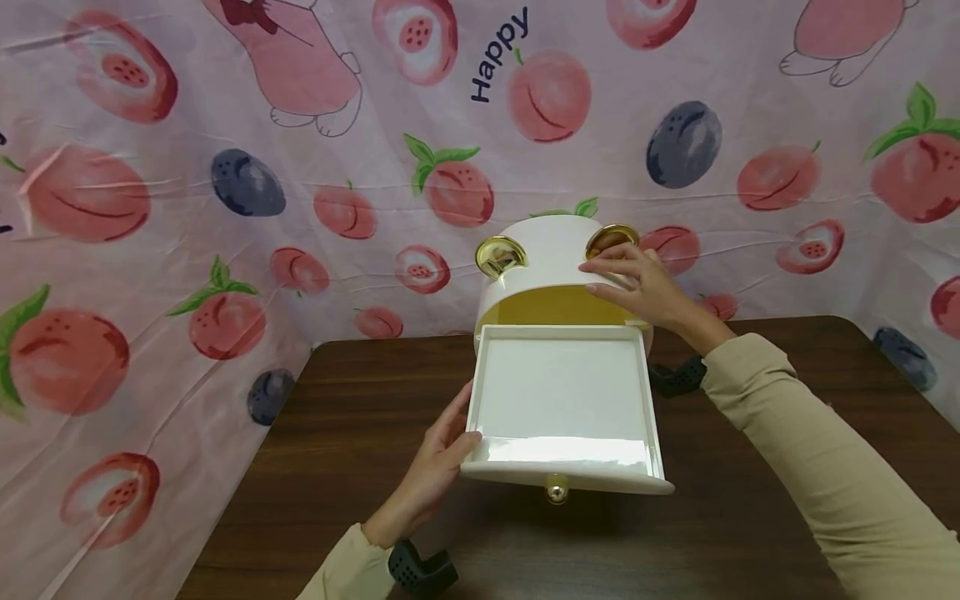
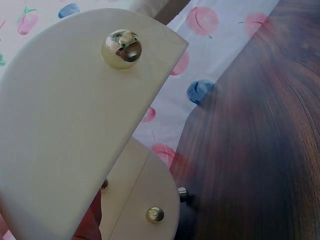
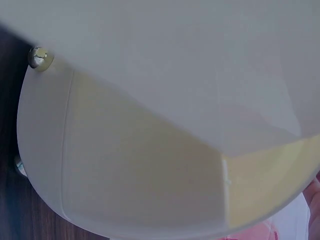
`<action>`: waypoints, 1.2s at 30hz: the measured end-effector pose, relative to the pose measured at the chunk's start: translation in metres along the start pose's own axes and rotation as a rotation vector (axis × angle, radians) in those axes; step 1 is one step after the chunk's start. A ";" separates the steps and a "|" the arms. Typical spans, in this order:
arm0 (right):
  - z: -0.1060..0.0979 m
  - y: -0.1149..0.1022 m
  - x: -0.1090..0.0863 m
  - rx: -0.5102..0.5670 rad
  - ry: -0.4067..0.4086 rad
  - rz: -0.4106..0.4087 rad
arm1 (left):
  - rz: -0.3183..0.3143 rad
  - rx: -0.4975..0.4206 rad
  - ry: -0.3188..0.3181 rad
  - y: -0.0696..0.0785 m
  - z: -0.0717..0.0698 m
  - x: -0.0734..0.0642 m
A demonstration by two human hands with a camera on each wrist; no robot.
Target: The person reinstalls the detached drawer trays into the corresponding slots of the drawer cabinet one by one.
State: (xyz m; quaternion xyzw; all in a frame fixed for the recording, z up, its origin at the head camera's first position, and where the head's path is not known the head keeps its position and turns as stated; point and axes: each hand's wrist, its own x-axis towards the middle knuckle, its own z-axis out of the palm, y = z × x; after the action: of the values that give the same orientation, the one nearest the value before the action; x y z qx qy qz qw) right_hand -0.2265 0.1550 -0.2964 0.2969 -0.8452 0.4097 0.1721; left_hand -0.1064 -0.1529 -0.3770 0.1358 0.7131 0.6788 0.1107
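A white rounded storage box with a yellow inside and two gold ear-like discs stands on the table. Its upper drawer, white with a gold knob, is drawn far out toward me. My left hand holds the drawer's left side near the front, thumb over the rim and fingers beneath. On the box's top right, beside the right disc, my right hand rests with fairly straight fingers. In the left wrist view the half-round drawer front covers most of that hand.
Dark wooden table surrounds the box. Fruit-patterned cloth hangs close behind it. A lower compartment front with a gold knob shows below the drawer. Black wrist devices sit on both wrists.
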 end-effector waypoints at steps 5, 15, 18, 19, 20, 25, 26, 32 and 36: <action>-0.001 0.000 0.001 -0.009 -0.009 -0.020 | -0.003 -0.006 0.004 0.002 0.001 0.002; -0.003 -0.001 0.002 -0.016 -0.031 -0.044 | -0.019 0.000 0.022 0.004 0.001 0.006; -0.003 -0.001 0.001 -0.014 -0.039 -0.041 | -0.021 -0.003 0.023 0.004 0.001 0.007; -0.004 -0.001 0.001 -0.013 -0.042 -0.040 | -0.022 -0.001 0.024 0.004 0.001 0.007; -0.004 -0.001 0.001 -0.013 -0.045 -0.040 | -0.022 0.001 0.025 0.004 0.001 0.007; -0.004 -0.001 0.001 -0.005 -0.054 -0.031 | -0.021 0.014 0.034 0.005 0.002 0.009; -0.004 -0.001 0.001 -0.005 -0.055 -0.029 | -0.022 0.014 0.037 0.005 0.002 0.009; -0.004 0.000 0.002 -0.013 -0.053 -0.039 | -0.018 0.016 0.052 0.005 0.004 0.013; -0.003 0.000 0.002 -0.012 -0.041 -0.062 | -0.019 0.023 0.061 0.006 0.006 0.014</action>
State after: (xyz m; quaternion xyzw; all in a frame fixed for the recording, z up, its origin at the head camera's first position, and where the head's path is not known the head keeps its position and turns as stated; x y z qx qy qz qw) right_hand -0.2275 0.1566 -0.2933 0.3302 -0.8414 0.3930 0.1688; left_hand -0.1175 -0.1426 -0.3708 0.1095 0.7251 0.6734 0.0940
